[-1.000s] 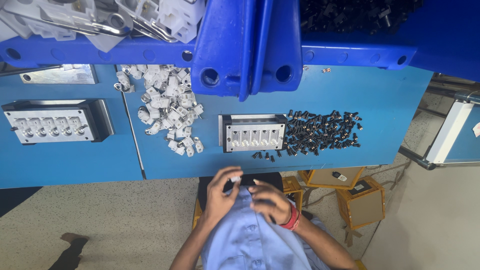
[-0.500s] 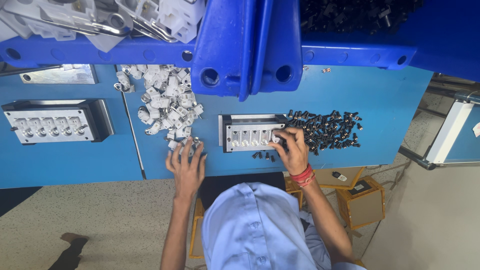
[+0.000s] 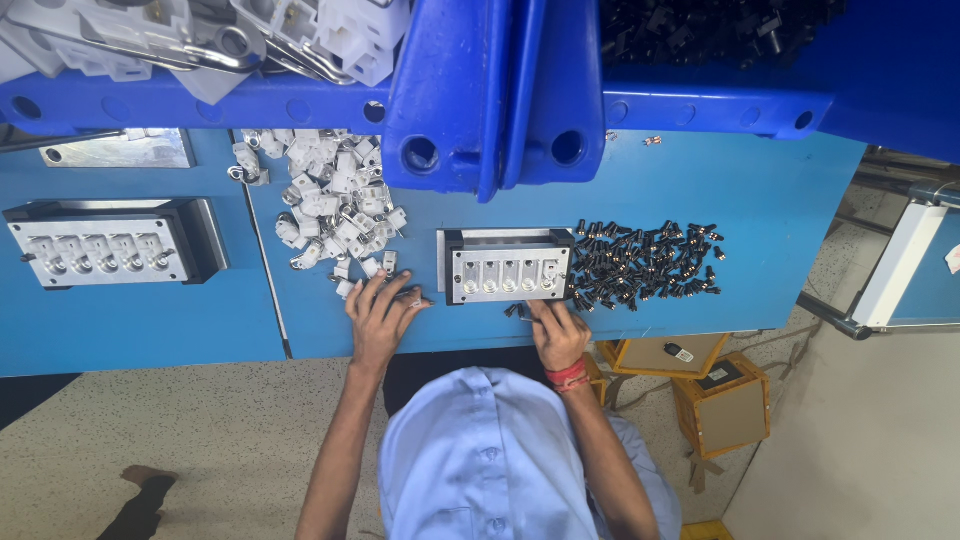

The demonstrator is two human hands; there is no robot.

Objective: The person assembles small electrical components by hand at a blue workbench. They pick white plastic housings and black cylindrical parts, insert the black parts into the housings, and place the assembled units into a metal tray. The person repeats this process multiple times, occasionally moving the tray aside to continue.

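My left hand (image 3: 380, 318) lies flat on the blue bench with its fingers spread, at the near edge of a pile of small white plastic pieces (image 3: 335, 205), fingertips touching a few of them. My right hand (image 3: 556, 335), with a red band at the wrist, rests just in front of a black-framed metal fixture (image 3: 508, 268) that has a row of sockets. Its fingers are curled beside a few loose black parts (image 3: 515, 310); what they hold is hidden. A heap of small black metal parts (image 3: 650, 262) lies right of the fixture.
A second, similar fixture (image 3: 100, 250) sits at the far left. Blue bins (image 3: 480, 90) with white and black parts hang over the back of the bench. A thin metal rod (image 3: 265, 270) runs across the bench. Cardboard boxes (image 3: 720, 405) stand on the floor, right.
Both hands came from my chest to the bench. The right hand reached the black heap, then drew back to the front of the fixture. The left hand stayed at the white pile.
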